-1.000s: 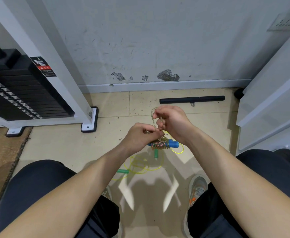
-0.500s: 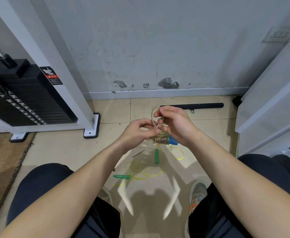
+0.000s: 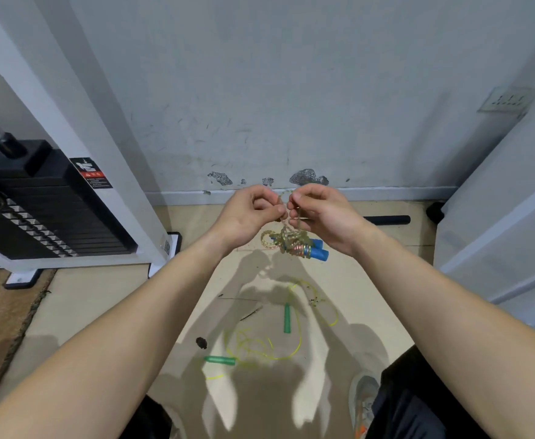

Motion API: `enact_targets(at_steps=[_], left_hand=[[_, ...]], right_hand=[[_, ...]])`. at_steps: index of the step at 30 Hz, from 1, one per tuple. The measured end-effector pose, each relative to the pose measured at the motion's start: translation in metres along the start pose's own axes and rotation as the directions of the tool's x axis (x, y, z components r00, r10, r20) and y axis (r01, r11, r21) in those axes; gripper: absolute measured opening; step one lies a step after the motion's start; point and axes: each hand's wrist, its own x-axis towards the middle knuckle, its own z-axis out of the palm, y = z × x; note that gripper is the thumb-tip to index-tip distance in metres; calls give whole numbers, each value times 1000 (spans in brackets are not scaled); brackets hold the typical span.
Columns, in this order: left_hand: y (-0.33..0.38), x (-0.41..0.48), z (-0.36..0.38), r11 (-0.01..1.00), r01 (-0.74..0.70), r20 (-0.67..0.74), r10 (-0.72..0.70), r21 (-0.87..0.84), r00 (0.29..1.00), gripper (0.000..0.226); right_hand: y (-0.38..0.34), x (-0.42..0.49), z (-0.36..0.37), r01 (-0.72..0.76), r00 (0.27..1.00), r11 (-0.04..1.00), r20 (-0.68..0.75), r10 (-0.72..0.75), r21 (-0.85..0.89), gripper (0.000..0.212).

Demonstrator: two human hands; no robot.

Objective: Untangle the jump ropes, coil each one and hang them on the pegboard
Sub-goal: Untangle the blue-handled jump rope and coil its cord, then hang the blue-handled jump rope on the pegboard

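The first jump rope (image 3: 291,243) is held in the air in front of the person, above the floor (image 3: 101,312) and well clear of it. It is a translucent cord with a gold, glittery sheen, wound in tight turns round its two blue handles (image 3: 318,253), which lie side by side and point down to the right; one small loop stands out at the left of the bundle. A short strand rises from the bundle to the hands. The left hand (image 3: 250,213) pinches this strand between thumb and forefinger, remaining fingers curled. The right hand (image 3: 323,217) pinches it just beside the left in the same manner, so that the fingertips of both hands almost meet. The second jump rope (image 3: 247,343) lies loose on the floor below the hands: a thin yellow-green cord in irregular loops, with two green cylindrical handles, one (image 3: 287,318) lying lengthwise, the other (image 3: 220,360) crosswise. The floor is of pale beige tiles. At left stands a black weight stack (image 3: 38,217) in a white frame, bearing a black, red and white warning label (image 3: 92,173); its text is too small to read. A black cylindrical bar (image 3: 386,220) lies by the grey, chipped wall (image 3: 291,90)
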Motion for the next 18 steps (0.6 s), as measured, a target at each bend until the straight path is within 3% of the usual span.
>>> enact_targets(at_steps=[3,8,12,18], left_hand=[[-10,40,-15,998,35,-14,-36,-48,999,9],[8,106,-46,986,159,-60,-162,-44,985,6],[95,134,-69,984,178,-77,-180,-26,981,8],[282,143,-108,982,187,-80,-189,-29,979,8]], right_hand=[[-4,42,-10,17,998,984,-59,-28,-179,14],[-45,102,-15,-25,995,963,-102,-3,-268,9],[-134,117,2,-29,994,955,-106,-3,-295,12],[-312,98,42,-34,998,937,-70,10,-349,11]])
